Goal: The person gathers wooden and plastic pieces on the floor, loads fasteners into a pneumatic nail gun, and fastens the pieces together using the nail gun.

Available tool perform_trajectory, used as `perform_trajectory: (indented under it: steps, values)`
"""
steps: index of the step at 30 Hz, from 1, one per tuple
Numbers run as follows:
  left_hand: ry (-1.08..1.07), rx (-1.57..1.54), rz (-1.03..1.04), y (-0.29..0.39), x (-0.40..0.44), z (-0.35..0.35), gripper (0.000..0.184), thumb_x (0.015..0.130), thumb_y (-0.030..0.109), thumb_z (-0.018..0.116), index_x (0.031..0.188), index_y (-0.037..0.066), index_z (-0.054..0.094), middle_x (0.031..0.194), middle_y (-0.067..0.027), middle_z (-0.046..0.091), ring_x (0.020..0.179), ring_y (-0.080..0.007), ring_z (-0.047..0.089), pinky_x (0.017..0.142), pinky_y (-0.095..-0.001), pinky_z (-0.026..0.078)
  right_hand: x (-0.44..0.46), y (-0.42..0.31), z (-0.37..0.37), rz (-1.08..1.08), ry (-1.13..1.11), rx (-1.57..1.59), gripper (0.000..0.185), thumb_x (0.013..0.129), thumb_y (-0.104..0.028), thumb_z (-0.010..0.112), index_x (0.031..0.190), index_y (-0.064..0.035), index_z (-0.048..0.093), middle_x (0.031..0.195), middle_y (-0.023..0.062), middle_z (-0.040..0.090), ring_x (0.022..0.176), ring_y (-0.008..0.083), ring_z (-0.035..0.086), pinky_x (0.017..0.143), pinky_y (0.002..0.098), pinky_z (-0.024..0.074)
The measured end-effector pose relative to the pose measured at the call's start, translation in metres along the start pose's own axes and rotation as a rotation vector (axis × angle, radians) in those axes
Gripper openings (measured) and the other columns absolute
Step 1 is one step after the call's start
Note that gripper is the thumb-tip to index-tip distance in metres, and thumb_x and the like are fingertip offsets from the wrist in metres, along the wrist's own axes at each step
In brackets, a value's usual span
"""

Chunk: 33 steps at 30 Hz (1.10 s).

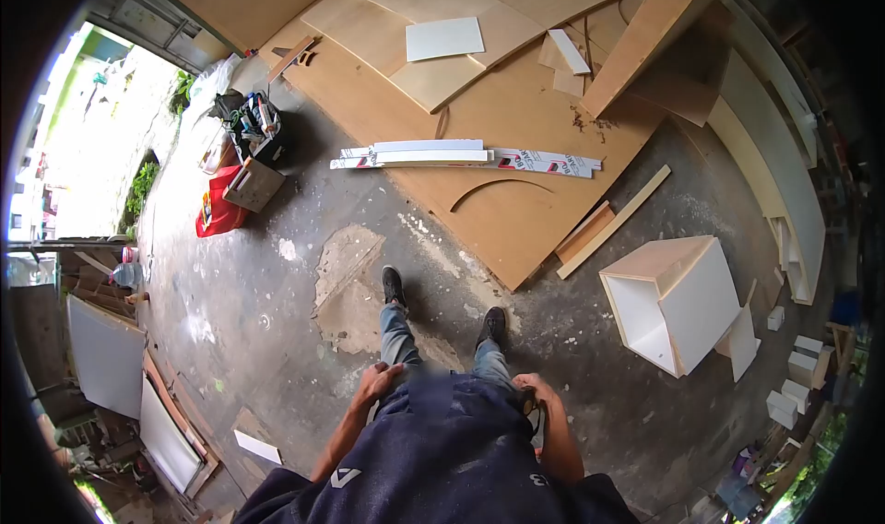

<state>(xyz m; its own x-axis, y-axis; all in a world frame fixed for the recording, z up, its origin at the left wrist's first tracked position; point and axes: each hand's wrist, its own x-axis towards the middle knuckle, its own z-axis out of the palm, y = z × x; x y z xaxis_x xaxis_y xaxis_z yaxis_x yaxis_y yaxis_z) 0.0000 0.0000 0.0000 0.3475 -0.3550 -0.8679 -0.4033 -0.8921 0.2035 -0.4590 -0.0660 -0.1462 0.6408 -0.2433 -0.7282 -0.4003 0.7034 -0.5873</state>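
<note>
My left hand (376, 381) is at my left hip, against the jeans (398, 335) and the hem of my dark blue shirt (419, 459). Its fingers are curled closed, and what they grip, if anything, is too small to make out. At my right hip, my right hand (536, 388) is closed beside a small dark object with a hint of yellow (529, 402), partly covered by the fingers; its kind is unclear. Both of my shoes, the left shoe (393, 285) and the right shoe (492, 325), stand apart on the concrete floor.
Ahead lies a large brown board (498, 215) with white wrapped strips (461, 155) and plywood sheets (424, 17). A box-shaped cabinet (701, 294) stands right, near a long wood strip (618, 220). Left are a tool bag (249, 123), a red bag (219, 206) and leaning panels (106, 353).
</note>
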Motion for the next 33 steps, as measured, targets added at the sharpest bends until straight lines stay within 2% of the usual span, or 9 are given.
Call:
perform_trajectory:
  steps: [2,6,9,11,13,17,23,29,33]
  values:
    - [-0.094,0.123,0.014,0.004,0.001,-0.035,0.069,0.088,0.068,0.053,0.113,0.006,0.073,0.113,-0.0248,0.069,0.108,-0.0371,0.065,0.094,-0.0436,0.049,0.009,0.025,0.037,-0.115,0.132,-0.059,0.038,0.09,-0.04,0.069,0.095,-0.0026,0.071,0.078,0.0053,0.067,0.074,0.0137,0.059,0.068,0.0331,0.0472]
    - [-0.288,0.415,0.315,0.022,0.139,-0.143,0.071,0.089,0.068,0.05,0.114,0.005,0.072,0.105,-0.0221,0.071,0.104,-0.0368,0.067,0.091,-0.0438,0.05,0.08,-0.066,0.115,-0.054,0.52,-0.094,0.027,0.088,-0.026,0.069,0.092,0.0007,0.071,0.078,0.0095,0.069,0.073,0.0167,0.062,0.071,0.0332,0.0485]
    - [-0.606,0.394,0.04,0.046,0.213,-0.211,0.056,0.09,0.057,0.058,0.101,0.005,0.074,0.093,-0.0223,0.072,0.098,-0.035,0.069,0.088,-0.0462,0.052,0.116,-0.136,0.152,0.031,0.611,-0.137,0.023,0.088,-0.022,0.07,0.092,0.0008,0.071,0.078,0.0009,0.066,0.07,0.0111,0.057,0.066,0.028,0.0457]
    - [-0.268,0.52,0.383,0.04,0.281,-0.228,0.044,0.088,0.046,0.064,0.098,0.004,0.073,0.09,-0.0221,0.072,0.095,-0.036,0.069,0.084,-0.0481,0.053,0.135,-0.153,0.152,0.029,0.54,-0.042,0.021,0.085,-0.02,0.073,0.09,-0.0004,0.071,0.078,0.0014,0.068,0.069,0.0116,0.059,0.065,0.0282,0.0456]
    - [0.013,0.548,0.459,0.055,0.334,-0.243,0.036,0.084,0.038,0.067,0.097,0.004,0.072,0.09,-0.0219,0.071,0.093,-0.0374,0.069,0.081,-0.0495,0.053,0.162,-0.171,0.151,-0.024,0.516,0.134,0.016,0.084,-0.018,0.073,0.089,-0.003,0.072,0.076,-0.0001,0.067,0.067,0.0096,0.058,0.063,0.0275,0.0452]
    - [0.052,0.414,0.478,0.134,0.436,-0.233,0.031,0.08,0.033,0.07,0.092,0.004,0.069,0.09,-0.0221,0.07,0.094,-0.0385,0.067,0.082,-0.0489,0.051,0.27,-0.168,0.111,0.006,0.843,0.244,0.011,0.084,-0.014,0.069,0.085,-0.0039,0.068,0.071,0.0005,0.064,0.065,0.0077,0.058,0.06,0.0234,0.045]
    - [0.075,0.466,0.81,0.266,0.542,-0.207,0.052,0.075,0.029,0.079,0.116,0.005,0.057,0.108,-0.0181,0.064,0.105,-0.0368,0.062,0.089,-0.0463,0.049,0.491,-0.211,0.023,-0.125,0.702,0.384,0.01,0.084,-0.013,0.068,0.084,-0.0039,0.065,0.069,0.0026,0.063,0.059,0.0105,0.057,0.055,0.0261,0.0468]
    - [0.216,0.533,0.846,0.363,0.71,-0.189,0.078,0.08,0.044,0.077,0.139,0.003,0.044,0.137,-0.0219,0.047,0.129,-0.0391,0.044,0.107,-0.052,0.036,0.663,-0.29,-0.078,-0.252,0.727,0.732,0.044,0.083,-0.02,0.075,0.113,0.0069,0.058,0.095,0.0127,0.068,0.077,0.0151,0.062,0.061,0.0259,0.0493]
    - [0.169,0.707,0.784,0.386,0.802,-0.196,0.093,0.084,0.062,0.064,0.149,0.003,0.034,0.147,-0.0248,0.042,0.136,-0.0407,0.04,0.113,-0.0504,0.031,0.737,-0.318,-0.121,-0.298,0.776,0.799,0.077,0.08,-0.029,0.079,0.136,0.0084,0.041,0.127,0.0225,0.057,0.113,0.026,0.058,0.096,0.0387,0.0474]
